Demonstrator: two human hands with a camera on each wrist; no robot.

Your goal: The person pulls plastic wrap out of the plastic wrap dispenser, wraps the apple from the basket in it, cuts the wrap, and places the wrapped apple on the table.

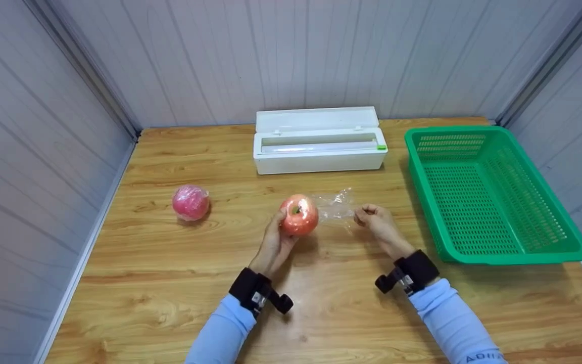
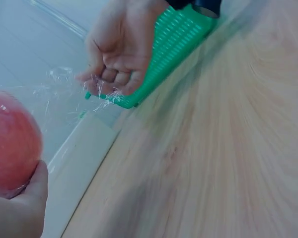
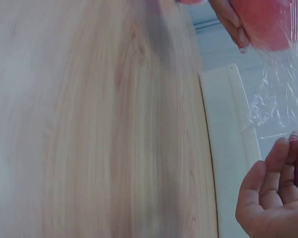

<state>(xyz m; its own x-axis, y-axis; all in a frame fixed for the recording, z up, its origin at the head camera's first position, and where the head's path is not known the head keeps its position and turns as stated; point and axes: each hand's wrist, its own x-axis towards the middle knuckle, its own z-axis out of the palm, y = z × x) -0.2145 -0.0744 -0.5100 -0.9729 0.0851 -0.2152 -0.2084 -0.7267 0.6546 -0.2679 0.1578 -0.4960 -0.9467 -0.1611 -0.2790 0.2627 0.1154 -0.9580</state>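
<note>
My left hand (image 1: pixel 274 242) grips a red apple (image 1: pixel 299 216), its stem end facing up in the head view. Clear plastic wrap (image 1: pixel 335 207) stretches from the apple's right side toward my right hand (image 1: pixel 378 225). The right hand pinches the free end of that film between thumb and curled fingers. In the right wrist view the wrap (image 3: pixel 280 91) runs crinkled from the apple (image 3: pixel 265 22) down to the fingertips. From the left wrist the apple (image 2: pixel 12 144) looks glossy, with the left thumb along its lower side.
A second apple, pinkish and wrapped in film (image 1: pixel 190 202), sits on the wooden table (image 1: pixel 170 283) at left. Behind the hands stands a white wrap dispenser (image 1: pixel 321 163), lid raised, a roll inside. A green plastic basket (image 1: pixel 447 242) stands at right. Panel walls enclose the table's back and sides.
</note>
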